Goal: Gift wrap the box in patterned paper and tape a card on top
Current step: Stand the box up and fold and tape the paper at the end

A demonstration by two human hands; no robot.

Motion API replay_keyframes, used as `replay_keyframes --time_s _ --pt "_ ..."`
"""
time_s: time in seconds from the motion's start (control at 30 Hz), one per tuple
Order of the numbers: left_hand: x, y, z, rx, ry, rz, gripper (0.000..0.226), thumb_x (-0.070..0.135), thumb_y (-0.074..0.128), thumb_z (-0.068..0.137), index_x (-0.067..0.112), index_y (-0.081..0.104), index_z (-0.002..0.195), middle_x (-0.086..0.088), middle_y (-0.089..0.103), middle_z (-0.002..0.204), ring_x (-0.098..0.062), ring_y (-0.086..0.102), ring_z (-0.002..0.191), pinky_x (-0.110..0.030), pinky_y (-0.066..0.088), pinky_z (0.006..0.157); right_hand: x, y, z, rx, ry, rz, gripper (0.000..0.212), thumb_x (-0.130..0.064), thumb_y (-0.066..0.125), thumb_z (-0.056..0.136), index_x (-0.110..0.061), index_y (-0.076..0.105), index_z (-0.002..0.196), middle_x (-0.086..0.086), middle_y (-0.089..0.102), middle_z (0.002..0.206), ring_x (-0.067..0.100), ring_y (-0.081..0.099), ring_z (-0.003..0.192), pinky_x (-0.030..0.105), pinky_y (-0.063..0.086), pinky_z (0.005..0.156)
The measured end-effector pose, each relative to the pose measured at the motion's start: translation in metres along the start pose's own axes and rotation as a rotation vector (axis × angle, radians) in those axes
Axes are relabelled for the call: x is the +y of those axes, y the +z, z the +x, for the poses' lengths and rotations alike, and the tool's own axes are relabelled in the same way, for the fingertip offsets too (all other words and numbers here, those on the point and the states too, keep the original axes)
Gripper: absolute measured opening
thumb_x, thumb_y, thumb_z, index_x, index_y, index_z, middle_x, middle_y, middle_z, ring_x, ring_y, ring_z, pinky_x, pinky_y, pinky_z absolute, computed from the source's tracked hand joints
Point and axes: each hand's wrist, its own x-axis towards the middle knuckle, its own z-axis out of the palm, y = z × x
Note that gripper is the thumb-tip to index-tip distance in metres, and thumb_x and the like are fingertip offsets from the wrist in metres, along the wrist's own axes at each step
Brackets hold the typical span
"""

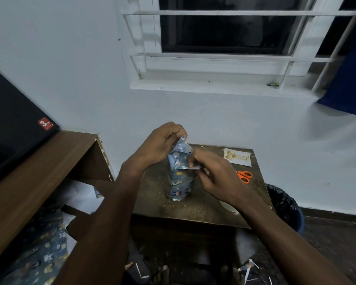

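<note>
Near the middle of the small brown table (195,206), a little toward its left edge, the box (179,177) stood on end, already covered by the blue patterned paper (178,161), so its long axis ran straight up from the tabletop and the unfinished end pointed upward. Both hands worked at this upper end. The left hand (162,142) was above and to the left of the box, and its curled fingers pinched the loose peak of paper at the very top. The right hand (212,173) came from the right side, slightly lower, and its thumb and fingers pinched a folded flap (193,167) of paper at the upper right corner of the box. So both hands were closed on paper and neither one was free. The bottom of the box seemed to rest on the table, but I could not tell how firmly. In my judgement the step in hand was the closing of the top end, and the next fold would have to go down and across the top, toward the box, because the paper rose above the grip of the right hand. The card (237,157) lay flat at the far right corner of the table, and the orange scissors (244,176) lay just in front of it near the right edge; both were nearer to the right hand. A pale round thing, perhaps the tape (227,206), showed partly under the right wrist, near the front edge, but most of it was hidden.
</note>
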Motion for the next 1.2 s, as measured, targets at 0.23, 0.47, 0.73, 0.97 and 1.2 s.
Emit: replay_keyframes --time_s 0.23,0.47,0.73,0.97,1.2 --pt "0.0 0.012 0.001 0.053 -0.292 -0.271 0.036 0.018 0.038 0.113 0.022 0.065 0.09 0.001 0.066 0.09 -0.008 0.06 0.081 -0.026 0.046 0.078 0.005 0.0 -0.001 -0.026 0.011 0.037 0.035 0.013 0.061 0.082 -0.015 0.055 0.102 -0.002 0.055 0.093 0.02 0.049 0.083 0.047 0.046 0.069" --pt "0.015 0.015 0.001 0.129 -0.464 -0.528 0.044 0.015 0.047 0.106 0.017 0.067 0.067 -0.012 0.069 0.084 -0.023 0.062 0.081 -0.036 0.048 0.083 0.002 0.0 0.001 -0.055 -0.057 -0.006 0.033 0.012 0.058 0.082 -0.012 0.053 0.105 -0.005 0.053 0.097 0.015 0.043 0.083 0.042 0.045 0.066" --pt "0.006 0.013 -0.007 0.133 -0.476 -0.66 0.021 0.03 0.055 0.11 0.018 0.073 0.111 -0.002 0.075 0.099 -0.016 0.068 0.094 -0.035 0.053 0.091 0.0 0.003 -0.002 -0.024 0.025 0.021 0.029 0.008 0.056 0.086 -0.015 0.052 0.103 -0.004 0.056 0.088 0.021 0.051 0.077 0.043 0.046 0.065" --pt "-0.009 0.007 -0.03 -0.015 -0.511 -0.662 0.027 0.016 0.07 0.1 0.006 0.075 0.124 -0.013 0.077 0.12 -0.028 0.071 0.118 -0.04 0.053 0.107 0.004 0.008 0.0 0.08 0.143 0.099 0.025 0.004 0.059 0.093 -0.018 0.049 0.1 -0.009 0.053 0.083 0.018 0.051 0.071 0.042 0.044 0.059" --pt "-0.001 0.026 -0.029 0.118 -0.443 -0.704 0.032 0.002 0.074 0.093 0.005 0.074 0.126 -0.011 0.079 0.116 -0.023 0.074 0.108 -0.033 0.06 0.094 0.006 0.003 0.002 0.085 0.25 0.407 0.023 -0.004 0.065 0.097 -0.024 0.053 0.097 -0.006 0.062 0.091 0.031 0.06 0.079 0.056 0.05 0.066"
